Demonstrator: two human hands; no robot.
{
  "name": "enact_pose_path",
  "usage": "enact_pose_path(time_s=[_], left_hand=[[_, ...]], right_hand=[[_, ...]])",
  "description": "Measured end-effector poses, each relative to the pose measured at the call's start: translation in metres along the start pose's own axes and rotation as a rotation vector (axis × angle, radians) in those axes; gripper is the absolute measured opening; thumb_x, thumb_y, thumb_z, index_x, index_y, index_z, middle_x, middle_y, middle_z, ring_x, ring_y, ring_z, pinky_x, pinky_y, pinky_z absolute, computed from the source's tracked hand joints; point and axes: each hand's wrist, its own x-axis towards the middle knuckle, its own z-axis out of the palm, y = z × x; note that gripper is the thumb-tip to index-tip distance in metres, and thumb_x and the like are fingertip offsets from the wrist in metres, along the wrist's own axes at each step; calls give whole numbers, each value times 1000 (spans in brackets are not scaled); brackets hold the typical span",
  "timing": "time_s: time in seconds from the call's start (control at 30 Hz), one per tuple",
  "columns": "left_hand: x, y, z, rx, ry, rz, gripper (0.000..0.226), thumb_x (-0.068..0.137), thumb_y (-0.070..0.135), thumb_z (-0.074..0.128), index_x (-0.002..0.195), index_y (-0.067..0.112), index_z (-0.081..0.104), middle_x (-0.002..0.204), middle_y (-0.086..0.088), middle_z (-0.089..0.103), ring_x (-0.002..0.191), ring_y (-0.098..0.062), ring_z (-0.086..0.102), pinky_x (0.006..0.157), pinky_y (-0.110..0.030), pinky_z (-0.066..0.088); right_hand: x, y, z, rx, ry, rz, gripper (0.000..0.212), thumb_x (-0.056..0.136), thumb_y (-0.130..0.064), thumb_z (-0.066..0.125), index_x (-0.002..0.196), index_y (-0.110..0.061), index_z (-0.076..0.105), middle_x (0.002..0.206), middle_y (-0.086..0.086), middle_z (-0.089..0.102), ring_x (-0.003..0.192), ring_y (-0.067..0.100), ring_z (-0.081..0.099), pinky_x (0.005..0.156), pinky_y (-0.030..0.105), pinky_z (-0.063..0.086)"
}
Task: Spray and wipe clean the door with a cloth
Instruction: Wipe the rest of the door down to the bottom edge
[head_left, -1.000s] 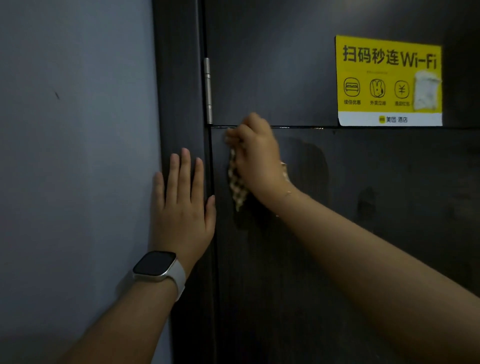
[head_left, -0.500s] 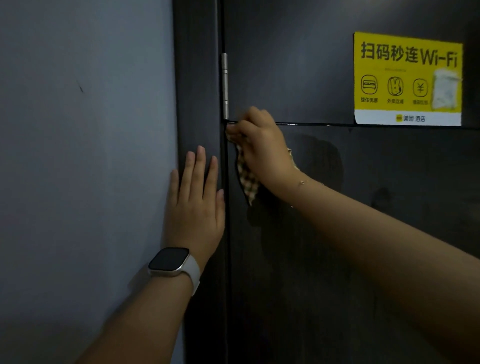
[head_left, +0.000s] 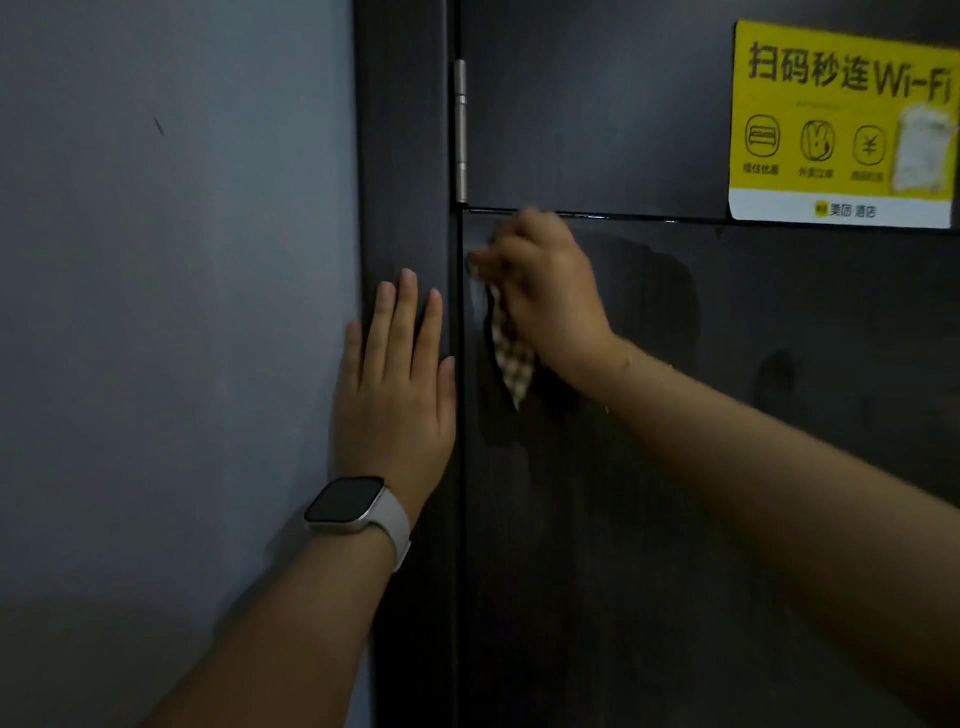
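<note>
The left hand (head_left: 397, 384), wearing a pale-strapped smartwatch (head_left: 353, 506), lies flat and empty against the dark door frame (head_left: 405, 156), probably bracing. Beyond, the right hand (head_left: 545, 296) clenches a checked beige cloth (head_left: 511, 358) against the dark wooden door (head_left: 675, 519) near its hinge edge, scrubbing under the groove.

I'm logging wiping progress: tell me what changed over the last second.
The right hand, gripping the checked cloth, slid slightly down from the groove on the dark wooden door, staying near the hinge edge. The view shifted, so everything sits further right in frame. Unchanged: the left hand pressed flat on the dark door frame, the cloth gripped, the yellow Wi-Fi sticker in place.
</note>
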Motion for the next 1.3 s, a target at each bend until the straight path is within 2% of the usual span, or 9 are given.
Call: enact_pose_path(time_s=[0.13, 0.3, 0.47, 0.63, 0.73, 0.97, 1.1, 1.2, 1.3], left_hand=[[-1, -1, 0, -43, 17, 4, 52, 103, 28, 28, 151, 10, 24, 160, -12, 17, 149, -25, 10, 121, -46, 12], [-9, 1, 0, -57, 13, 2, 52, 103, 27, 28, 151, 9, 26, 160, -14, 18, 148, -28, 13, 120, -49, 16], [-33, 3, -1, -63, -48, -13, 54, 103, 29, 28, 152, 10, 21, 161, -14, 14, 149, -28, 8, 120, -48, 13], [-110, 24, 3, -48, -122, -146, 59, 102, 31, 30, 153, 12, 9, 161, -8, 5, 150, -23, 2, 120, -48, 10], [-150, 30, 5, -53, -169, -172, 63, 101, 34, 32, 153, 14, 2, 161, -5, 0, 150, -21, -2, 121, -45, 4], [-213, 46, -2, -110, -253, -245, 71, 94, 26, 51, 153, 13, 13, 161, -8, 4, 150, -24, 2, 120, -51, 13], [-237, 54, -2, -159, -269, -322, 71, 93, 22, 52, 153, 15, 14, 162, -6, 4, 150, -22, 2, 120, -50, 13], [-244, 58, -6, -175, -292, -364, 70, 95, 21, 51, 154, 17, 12, 163, -4, 1, 150, -21, -1, 121, -46, 9], [-253, 60, -5, -188, -306, -360, 73, 94, 21, 49, 154, 20, 8, 163, -3, -3, 150, -22, -3, 121, -47, 6]], right_hand=[[-7, -10, 7, 11, 83, 38, 10, 92, -10, 61, 89, -5, 69, 91, 11, 59, 85, 21, 54, 73, 26, 44], [-116, -37, 5, 114, -222, -95, 20, 92, -11, 53, 102, -7, 69, 100, 9, 59, 92, 18, 51, 78, 27, 45], [-181, -46, 4, 148, -459, -164, 25, 86, -5, 64, 111, -9, 67, 106, 6, 55, 96, 19, 52, 75, 33, 51], [-131, -35, 4, 154, -164, 89, 7, 89, -8, 62, 86, -9, 68, 92, 6, 57, 86, 14, 49, 72, 28, 44], [-120, -30, 9, 161, -51, 169, 4, 90, -7, 66, 86, -9, 67, 92, 6, 58, 86, 15, 51, 74, 24, 43], [-262, -55, 16, 196, -392, -129, 28, 88, -6, 57, 116, -5, 65, 110, 10, 57, 99, 21, 50, 83, 26, 42], [-317, -68, 21, 235, -551, -139, 36, 88, -11, 56, 123, -7, 61, 116, 7, 53, 102, 21, 49, 82, 33, 51], [-298, -69, 19, 244, -489, -59, 25, 89, -11, 58, 112, -9, 66, 107, 6, 57, 96, 19, 52, 77, 28, 48], [-235, -67, 20, 202, -195, 184, 10, 94, -13, 59, 92, -12, 69, 94, -3, 52, 88, 8, 47, 76, 11, 33]])
